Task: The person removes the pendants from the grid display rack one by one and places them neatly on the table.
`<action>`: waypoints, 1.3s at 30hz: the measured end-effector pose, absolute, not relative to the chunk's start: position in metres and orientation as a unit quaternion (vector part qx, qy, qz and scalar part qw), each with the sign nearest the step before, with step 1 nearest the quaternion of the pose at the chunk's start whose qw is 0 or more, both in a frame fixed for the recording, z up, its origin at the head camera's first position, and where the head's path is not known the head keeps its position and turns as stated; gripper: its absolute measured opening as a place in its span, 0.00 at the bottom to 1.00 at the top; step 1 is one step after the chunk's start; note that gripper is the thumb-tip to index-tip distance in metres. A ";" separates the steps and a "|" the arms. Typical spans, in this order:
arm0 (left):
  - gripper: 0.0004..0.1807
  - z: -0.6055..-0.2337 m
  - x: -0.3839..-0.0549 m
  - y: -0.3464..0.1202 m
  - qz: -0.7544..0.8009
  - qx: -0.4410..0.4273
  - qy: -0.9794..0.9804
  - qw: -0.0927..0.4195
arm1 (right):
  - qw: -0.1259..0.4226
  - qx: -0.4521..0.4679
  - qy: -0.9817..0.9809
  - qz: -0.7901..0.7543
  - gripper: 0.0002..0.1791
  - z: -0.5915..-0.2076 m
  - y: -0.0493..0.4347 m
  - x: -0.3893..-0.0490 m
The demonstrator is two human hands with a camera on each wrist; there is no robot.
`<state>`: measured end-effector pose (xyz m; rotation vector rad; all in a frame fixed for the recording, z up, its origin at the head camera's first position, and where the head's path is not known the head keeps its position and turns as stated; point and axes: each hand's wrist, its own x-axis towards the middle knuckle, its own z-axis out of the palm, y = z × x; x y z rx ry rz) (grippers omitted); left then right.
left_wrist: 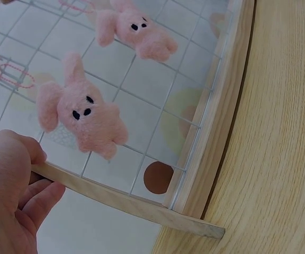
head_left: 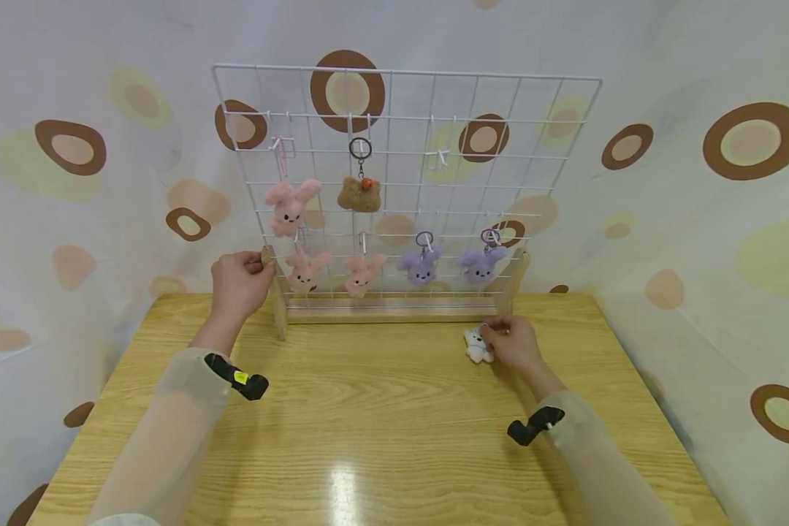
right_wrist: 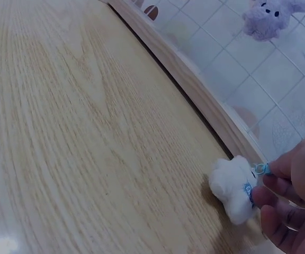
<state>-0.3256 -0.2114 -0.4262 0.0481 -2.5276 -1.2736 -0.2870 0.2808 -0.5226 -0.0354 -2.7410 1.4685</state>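
Clearly, both hands are busy at a wire rack (head_left: pixel 408 72) that stands at the far side of a wooden table (head_left: pixel 368 424). The left hand (head_left: pixel 239 285) grips the wooden post (head_left: pixel 278 303) at the rack's left end, thumb on one side and fingers bent round the other. The right hand (head_left: pixel 514 342) has its thumb and fingertip closed together on the blue loop (right_wrist: pixel 260 169) of a small white toy (head_left: pixel 477 349), and its other fingers curl close by. That toy sits just left of those fingers, low over the table, in front of the bottom rail (head_left: pixel 394 316); whether it rests on the wood, I cannot tell.

Just right of the left fingers hangs a pink toy (head_left: pixel 305 279), with a second pink toy (head_left: pixel 360 283) farther along the same row. Higher, above and to the right of the same fingers, is a third pink toy (head_left: pixel 289 214), and past it a brown toy (head_left: pixel 355 197) on a dark ring. Above the right fingers hangs a purple toy (head_left: pixel 478 272), and another purple toy (head_left: pixel 421 272) is left of it. Well above the right fingers and to their left is a white hook (head_left: pixel 439 158). Behind everything hangs a spotted cloth (head_left: pixel 664 219).
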 end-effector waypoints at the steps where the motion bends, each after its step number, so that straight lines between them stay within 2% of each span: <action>1: 0.17 -0.426 -0.326 -0.212 -0.443 0.017 -0.883 0.155 | 0.015 -0.011 -0.883 0.469 0.14 -0.521 0.280 -0.288; 12: 0.18 -0.427 -0.326 -0.212 -0.454 0.015 -0.878 0.150 | 0.008 -0.016 -0.886 0.464 0.11 -0.518 0.277 -0.296; 25: 0.17 -0.428 -0.326 -0.212 -0.457 0.015 -0.877 0.149 | 0.026 0.011 -0.875 0.484 0.13 -0.506 0.274 -0.297; 39: 0.18 -0.427 -0.325 -0.212 -0.455 0.013 -0.877 0.152 | -0.019 0.002 -0.858 0.513 0.17 -0.486 0.268 -0.281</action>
